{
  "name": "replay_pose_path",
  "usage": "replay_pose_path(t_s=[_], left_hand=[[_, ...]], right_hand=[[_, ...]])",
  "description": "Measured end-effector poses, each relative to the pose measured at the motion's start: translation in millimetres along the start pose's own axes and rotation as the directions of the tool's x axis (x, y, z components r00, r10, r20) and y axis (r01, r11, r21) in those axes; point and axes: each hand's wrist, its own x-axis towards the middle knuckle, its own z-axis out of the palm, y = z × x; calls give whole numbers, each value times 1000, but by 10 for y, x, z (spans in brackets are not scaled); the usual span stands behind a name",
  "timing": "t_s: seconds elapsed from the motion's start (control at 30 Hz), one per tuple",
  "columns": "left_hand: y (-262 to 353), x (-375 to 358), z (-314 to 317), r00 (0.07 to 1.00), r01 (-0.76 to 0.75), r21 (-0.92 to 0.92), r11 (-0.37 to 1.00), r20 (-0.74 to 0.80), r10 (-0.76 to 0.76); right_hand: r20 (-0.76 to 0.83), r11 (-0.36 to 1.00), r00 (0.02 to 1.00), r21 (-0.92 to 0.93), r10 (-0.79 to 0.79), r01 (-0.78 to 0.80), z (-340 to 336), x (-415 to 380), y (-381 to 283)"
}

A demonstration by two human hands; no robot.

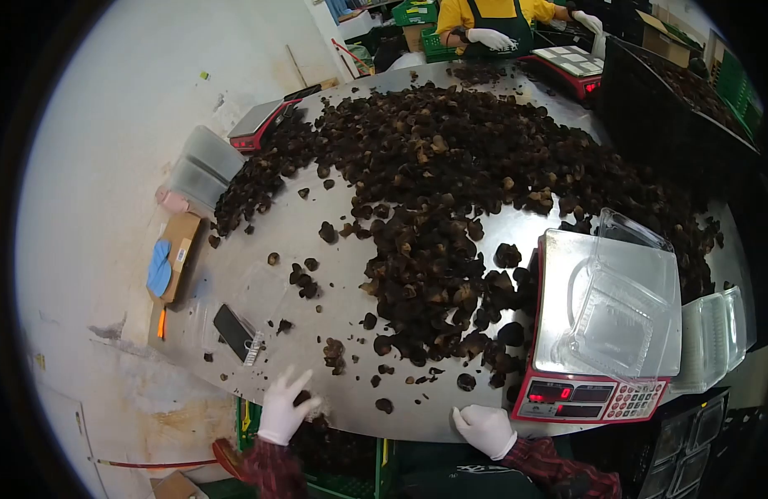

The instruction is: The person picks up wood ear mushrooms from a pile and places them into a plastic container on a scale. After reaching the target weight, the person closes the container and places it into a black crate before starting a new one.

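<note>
My left hand [284, 409], in a white glove, is at the table's front edge above a green crate [342, 486], its fingers spread and nothing seen in them. My right hand [485, 430], also gloved in white, rests at the front edge just left of a red scale [587, 399]; its fingers are curled together, and what they hold, if anything, is hidden. On the scale's plate lies a clear plastic container [618, 324]. A large heap of dark mushroom-like pieces [425, 274] spreads over the metal table [317, 283] beyond my hands.
A black phone [232, 333] lies on the left. Stacked clear containers [712, 337] are right of the scale. Farther off are a second scale [257, 123], a cardboard box [181, 245] and a black bin [675, 108]. A co-worker in white gloves [492, 39] stands at the far side.
</note>
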Motion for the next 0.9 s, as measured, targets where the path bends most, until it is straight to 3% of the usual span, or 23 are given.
replay_pose_path(t_s=[0.1,0.17,0.23,0.3,0.37,0.43,0.47,0.63,0.67,0.77,0.87,0.9], left_hand=[[557,705,38,957,-244,-269,932,-221,186],[652,1021,188,924,-337,-226,914,-264,276],[1254,1646,511,870,-317,-108,942,-429,243],[1667,1703,802,904,-292,22,956,-321,283],[2013,1513,879,915,-308,39,950,-262,307],[2157,1293,935,885,-440,-40,897,-190,426],[2195,1202,927,864,-478,10,878,-177,472],[2006,1307,455,728,-679,-240,694,-341,595],[1898,1456,391,651,-688,-78,721,-503,568],[1366,2082,396,735,-427,12,904,-578,354],[1041,2543,475,885,-314,47,948,-347,310],[1002,2576,504,884,-317,41,947,-349,311]], right_hand=[[-47,1000,999,-11,-2,1,-10,15,-8],[-29,1000,1000,-6,-9,8,-15,13,-6],[-27,1000,1000,5,-4,4,-29,6,-11],[-23,1000,1000,8,-12,12,-40,5,0],[-1,1000,1000,17,19,-19,-24,-9,25],[7,999,999,30,33,-33,-30,7,8],[-14,998,999,39,41,-40,-13,-5,8],[-15,999,999,27,45,-45,-10,3,11],[-28,998,999,48,38,-37,-16,10,6],[-32,997,999,63,40,-38,-47,24,-17],[-28,998,999,60,36,-34,-44,29,-16],[-37,997,999,66,34,-31,-40,24,-15]])
